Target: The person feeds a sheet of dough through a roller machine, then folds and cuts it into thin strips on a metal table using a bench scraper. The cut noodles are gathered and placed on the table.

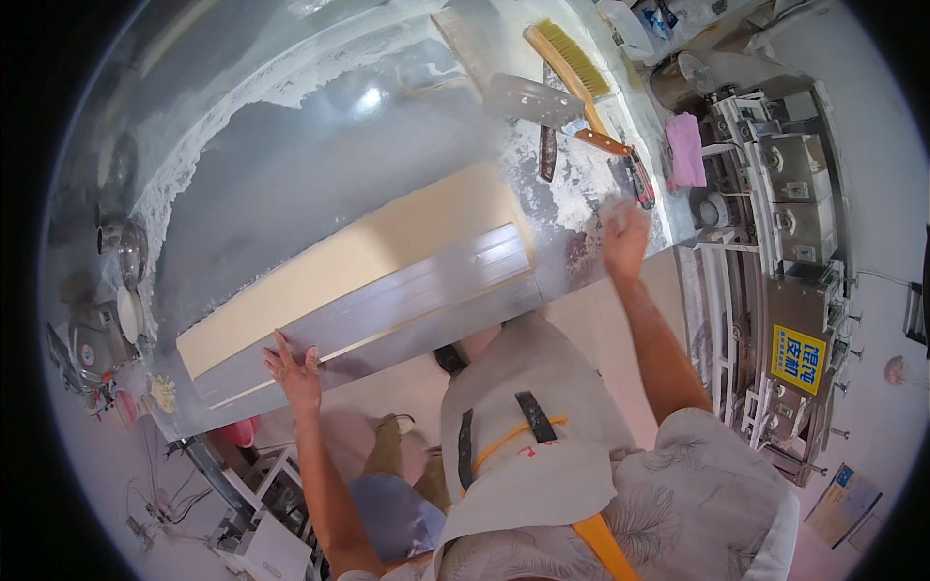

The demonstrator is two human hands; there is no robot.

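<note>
A long, pale yellow sheet of dough (387,228) lies slantwise along the near side of the metal worktop (291,179). On its near part rests a long, wide metal straightedge (387,305), with a thin strip of dough showing along its near side. My left hand (295,373) has its fingers spread, the tips on the straightedge toward its left end. Beyond the straightedge's right end, my right hand (626,237) is over the floured corner, apart from the dough. Its fingers are blurred, and whether they hold anything does not show.
At the far right lie a yellow-bristled brush (567,63), a broad-bladed cleaver (533,100), a dark-handled tool (548,153) and a red-and-black cutter (639,179). A pink cloth (685,150) hangs beside steel equipment (794,184). Another person's legs (385,450) show below the table.
</note>
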